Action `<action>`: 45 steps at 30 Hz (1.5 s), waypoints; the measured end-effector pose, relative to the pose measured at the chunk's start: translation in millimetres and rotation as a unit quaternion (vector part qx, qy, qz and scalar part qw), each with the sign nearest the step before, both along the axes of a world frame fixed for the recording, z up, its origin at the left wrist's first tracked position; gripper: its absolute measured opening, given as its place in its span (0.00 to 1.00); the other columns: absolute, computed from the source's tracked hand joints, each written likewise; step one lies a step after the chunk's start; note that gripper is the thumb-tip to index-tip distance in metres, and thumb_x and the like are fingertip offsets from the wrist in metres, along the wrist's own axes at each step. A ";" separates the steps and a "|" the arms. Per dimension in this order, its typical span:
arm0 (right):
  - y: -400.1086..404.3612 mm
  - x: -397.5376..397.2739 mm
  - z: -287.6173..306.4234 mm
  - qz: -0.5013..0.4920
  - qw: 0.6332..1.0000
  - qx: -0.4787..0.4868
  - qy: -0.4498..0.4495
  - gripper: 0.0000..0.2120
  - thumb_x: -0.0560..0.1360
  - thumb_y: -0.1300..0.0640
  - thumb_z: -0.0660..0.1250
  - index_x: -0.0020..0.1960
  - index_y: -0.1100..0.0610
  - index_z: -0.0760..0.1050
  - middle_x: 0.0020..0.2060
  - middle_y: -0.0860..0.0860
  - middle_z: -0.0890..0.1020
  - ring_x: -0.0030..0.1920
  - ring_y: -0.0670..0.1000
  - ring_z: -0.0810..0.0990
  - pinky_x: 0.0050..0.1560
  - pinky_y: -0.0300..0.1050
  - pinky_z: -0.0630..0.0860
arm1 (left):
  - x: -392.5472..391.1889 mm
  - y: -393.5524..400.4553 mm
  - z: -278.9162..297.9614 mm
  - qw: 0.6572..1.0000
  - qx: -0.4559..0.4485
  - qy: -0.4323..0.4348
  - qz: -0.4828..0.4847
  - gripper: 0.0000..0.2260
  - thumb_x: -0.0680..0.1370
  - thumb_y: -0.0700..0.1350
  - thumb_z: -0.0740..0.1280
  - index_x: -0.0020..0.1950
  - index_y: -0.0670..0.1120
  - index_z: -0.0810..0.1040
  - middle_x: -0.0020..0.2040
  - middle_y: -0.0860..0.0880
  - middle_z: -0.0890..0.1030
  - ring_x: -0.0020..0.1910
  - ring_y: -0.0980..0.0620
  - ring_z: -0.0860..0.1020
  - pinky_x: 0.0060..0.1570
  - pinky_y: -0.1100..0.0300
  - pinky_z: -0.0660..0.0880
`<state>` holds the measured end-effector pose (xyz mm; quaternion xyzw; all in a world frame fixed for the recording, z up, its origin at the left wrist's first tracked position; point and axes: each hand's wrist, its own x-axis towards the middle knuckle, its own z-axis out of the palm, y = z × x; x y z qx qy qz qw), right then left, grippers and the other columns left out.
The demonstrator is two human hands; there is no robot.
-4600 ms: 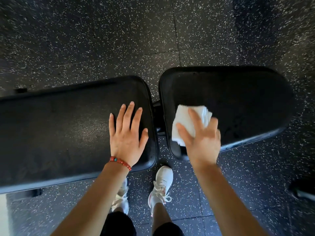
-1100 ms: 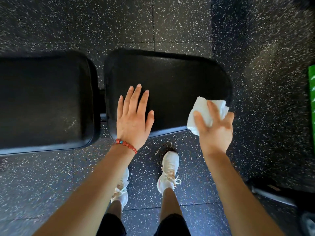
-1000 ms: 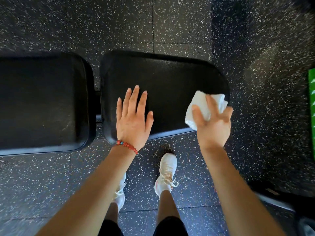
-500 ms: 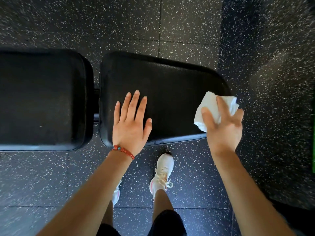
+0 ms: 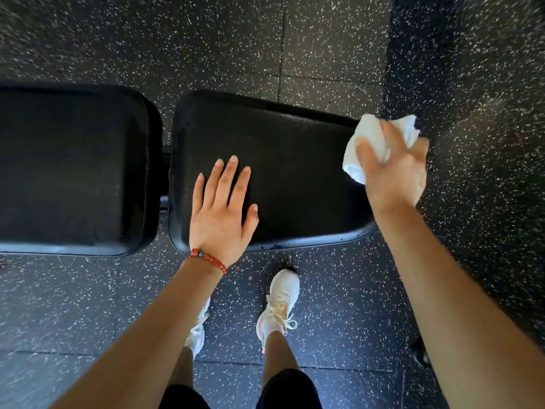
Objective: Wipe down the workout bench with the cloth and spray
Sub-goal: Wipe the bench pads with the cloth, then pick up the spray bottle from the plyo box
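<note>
The black workout bench has two pads: a long back pad (image 5: 73,169) at the left and a shorter seat pad (image 5: 295,172) in the middle, with a narrow gap between them. My left hand (image 5: 221,214) rests flat on the seat pad's near left part, fingers straight, a red bead bracelet on the wrist. My right hand (image 5: 395,169) grips a crumpled white cloth (image 5: 371,140) at the seat pad's right end, over its far corner. No spray bottle is in view.
Black rubber floor (image 5: 324,54) with white speckles lies all around the bench. My two feet in white sneakers (image 5: 280,302) stand just in front of the seat pad. A dark object (image 5: 420,352) shows at the lower right behind my right forearm.
My right hand has carried the cloth from the seat pad's near right edge up to its far right corner. My left hand has stayed flat on the seat pad.
</note>
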<state>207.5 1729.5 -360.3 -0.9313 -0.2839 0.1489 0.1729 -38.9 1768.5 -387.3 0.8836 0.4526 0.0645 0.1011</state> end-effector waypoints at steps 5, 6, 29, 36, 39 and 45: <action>-44.0 -33.1 3.4 0.024 0.999 -0.024 0.000 0.25 0.74 0.40 0.61 0.69 0.44 0.64 0.59 0.61 0.68 0.50 0.64 0.74 0.51 0.53 0.72 | 1.8 0.2 5.9 0.999 -0.036 0.011 0.007 0.23 0.77 0.49 0.56 0.70 0.41 0.68 0.72 0.41 0.66 0.72 0.42 0.60 0.70 0.44 0.54; -53.1 -41.7 5.5 0.023 0.999 -0.031 0.005 0.25 0.74 0.40 0.61 0.69 0.44 0.64 0.58 0.61 0.68 0.50 0.64 0.74 0.51 0.53 0.72 | 2.1 1.4 8.9 0.999 -0.049 0.017 0.005 0.23 0.77 0.49 0.56 0.70 0.41 0.68 0.72 0.40 0.66 0.72 0.41 0.61 0.70 0.44 0.54; -158.3 -188.2 214.3 -0.271 0.943 0.180 0.075 0.20 0.67 0.50 0.74 0.59 0.48 0.77 0.50 0.58 0.74 0.44 0.54 0.74 0.48 0.44 0.73 | -43.7 -33.6 235.1 0.971 -0.081 -0.006 -0.227 0.23 0.76 0.50 0.55 0.65 0.39 0.73 0.66 0.39 0.73 0.66 0.38 0.71 0.62 0.40 0.68; -204.1 -190.9 284.9 -0.346 0.910 0.222 0.047 0.21 0.67 0.52 0.75 0.59 0.50 0.77 0.51 0.59 0.75 0.47 0.56 0.76 0.50 0.46 0.74 | -30.6 -51.6 305.1 0.955 -0.064 0.003 -0.290 0.23 0.77 0.51 0.54 0.64 0.39 0.74 0.66 0.39 0.74 0.66 0.39 0.71 0.62 0.40 0.68; -227.2 -180.7 308.7 -0.377 0.895 0.235 0.048 0.21 0.67 0.52 0.74 0.60 0.49 0.77 0.51 0.58 0.75 0.46 0.52 0.73 0.50 0.44 0.71 | -9.6 -64.1 330.2 0.948 -0.060 0.010 -0.312 0.23 0.76 0.52 0.54 0.63 0.39 0.75 0.65 0.40 0.74 0.65 0.39 0.72 0.60 0.40 0.70; -277.6 -141.0 342.9 -0.397 0.882 0.251 0.034 0.20 0.69 0.50 0.73 0.60 0.48 0.76 0.49 0.56 0.75 0.47 0.55 0.75 0.48 0.48 0.74 | 59.1 -103.7 368.4 0.933 -0.051 0.005 -0.357 0.24 0.76 0.52 0.54 0.62 0.39 0.77 0.64 0.39 0.76 0.63 0.39 0.74 0.56 0.39 0.73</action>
